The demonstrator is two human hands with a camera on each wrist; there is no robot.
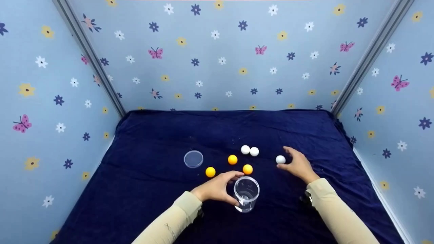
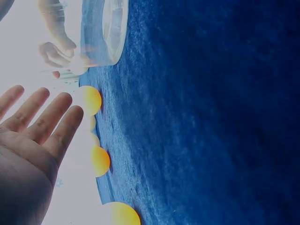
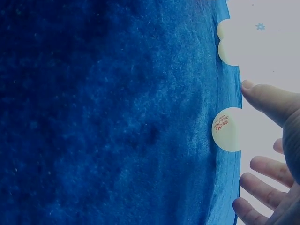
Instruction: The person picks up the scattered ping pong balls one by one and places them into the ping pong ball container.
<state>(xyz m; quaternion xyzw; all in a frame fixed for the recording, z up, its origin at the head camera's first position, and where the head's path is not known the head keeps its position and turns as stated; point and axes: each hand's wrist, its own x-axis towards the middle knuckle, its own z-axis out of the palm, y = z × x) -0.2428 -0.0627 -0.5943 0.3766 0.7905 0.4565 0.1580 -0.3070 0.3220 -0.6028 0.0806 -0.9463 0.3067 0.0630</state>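
A clear plastic jar (image 1: 246,195) stands upright on the dark blue cloth, its mouth uncovered. My left hand (image 1: 218,187) is beside its left side, thumb and fingers spread; in the left wrist view the fingers (image 2: 61,122) extend apart from the jar. My right hand (image 1: 298,165) reaches around a white ping-pong ball (image 1: 280,159), thumb and fingers spread. In the right wrist view red print shows on that ball (image 3: 227,130), and the fingers look apart from it. Orange ping-pong balls lie near the left hand: one left (image 1: 210,172), one behind (image 1: 232,159), one by the fingertips (image 1: 248,169).
Two more white ping-pong balls (image 1: 245,149) sit side by side farther back. A round clear lid (image 1: 193,159) lies flat to the left of the orange balls. Blue patterned walls (image 1: 217,67) enclose the cloth-covered table (image 1: 152,135) at the back and sides.
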